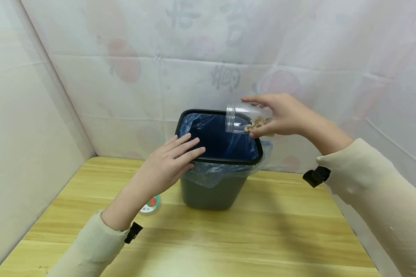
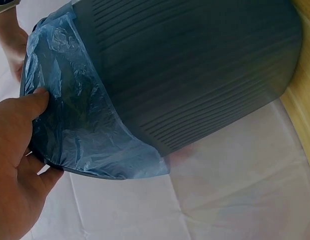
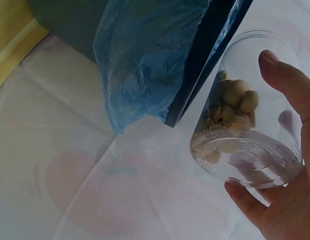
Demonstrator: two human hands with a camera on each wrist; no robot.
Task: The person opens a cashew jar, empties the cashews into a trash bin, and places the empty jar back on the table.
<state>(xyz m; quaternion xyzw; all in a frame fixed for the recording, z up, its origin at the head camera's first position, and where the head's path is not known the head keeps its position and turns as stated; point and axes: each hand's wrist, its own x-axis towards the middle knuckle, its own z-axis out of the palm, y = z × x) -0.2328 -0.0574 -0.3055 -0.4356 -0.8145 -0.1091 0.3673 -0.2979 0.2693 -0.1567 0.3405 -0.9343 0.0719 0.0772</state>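
A grey waste bin [image 1: 211, 190] lined with a blue plastic bag [image 1: 216, 138] stands on the wooden table [image 1: 263, 238]. My left hand [image 1: 171, 161] rests flat on the bin's near-left rim, fingers straight; its thumb [image 2: 32, 102] presses the bag [image 2: 77, 130] against the bin [image 2: 195, 70]. My right hand [image 1: 279, 115] holds a clear plastic jar [image 1: 244, 117] tipped on its side over the bin's right rim, mouth toward the opening. Pale nuts [image 3: 230, 107] lie inside the jar [image 3: 245, 130], close to its base.
A round lid with a red and green label [image 1: 150, 204] lies on the table left of the bin, partly behind my left forearm. White cloth walls [image 1: 38, 115] close in the back and both sides. The table's front edge is out of view.
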